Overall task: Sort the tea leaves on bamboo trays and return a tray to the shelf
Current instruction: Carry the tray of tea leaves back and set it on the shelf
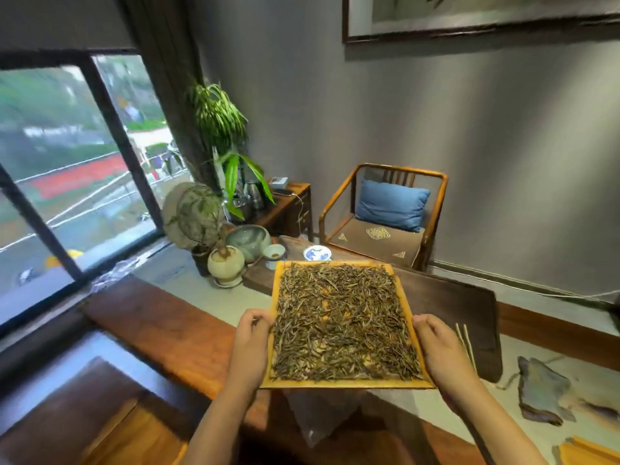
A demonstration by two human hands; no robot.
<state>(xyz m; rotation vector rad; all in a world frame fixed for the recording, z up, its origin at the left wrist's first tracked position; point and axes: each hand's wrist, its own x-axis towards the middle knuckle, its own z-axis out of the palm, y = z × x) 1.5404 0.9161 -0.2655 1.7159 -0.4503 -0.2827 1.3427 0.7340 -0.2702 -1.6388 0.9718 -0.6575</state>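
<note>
Two hands carry the square yellow bamboo tray (349,384) clear of the dark wooden worktop (453,297): the left hand (250,347) grips its left rim and the right hand (439,350) its right rim, fingers curled around the edges. Dry brown-green tea leaves (342,322) cover the tray floor in a loose layer reaching the low rim. Any tilt, jolt or uneven lift would likely slide leaves over that rim, and a slipping grip on either side could drop the tray; no shelf is in view.

Daylight from the window (67,182) at left; dim room, soft motion blur, wide-angle bending at edges.
</note>
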